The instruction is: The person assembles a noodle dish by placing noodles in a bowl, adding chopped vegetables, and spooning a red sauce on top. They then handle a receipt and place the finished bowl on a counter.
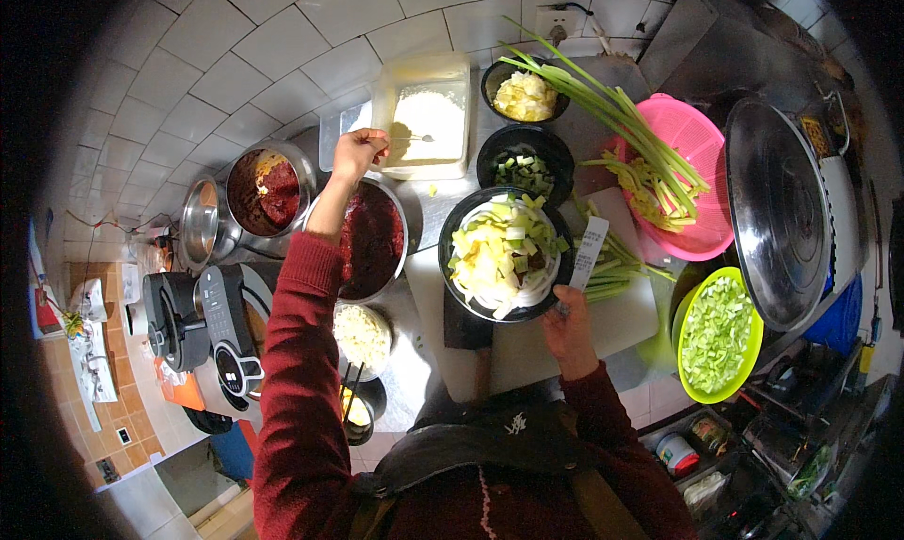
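Observation:
My left hand (363, 152) is closed in a pinch on the thin handle of a small spoon (427, 138), held over a clear plastic bin (426, 171). White powder (441, 107) fills part of the bin, and a shadow falls across it. Closer to me, my right hand (570, 335) grips the near right rim of a black bowl (529, 311). Chopped pale-green and yellowish vegetables (508, 248) lie in this bowl, with white strips round them. A printed white slip (590, 256) sticks up beside my right fingers; I cannot tell whether they hold it.
Under the bowl lie a white cutting board (617, 323) and a dark-bladed cleaver (466, 328). Green stalks (612, 112) rest across a pink basket (692, 248). A lime-green basin (686, 380) and large dark lid (777, 210) stand right; metal bowls (403, 248) of red paste stand left.

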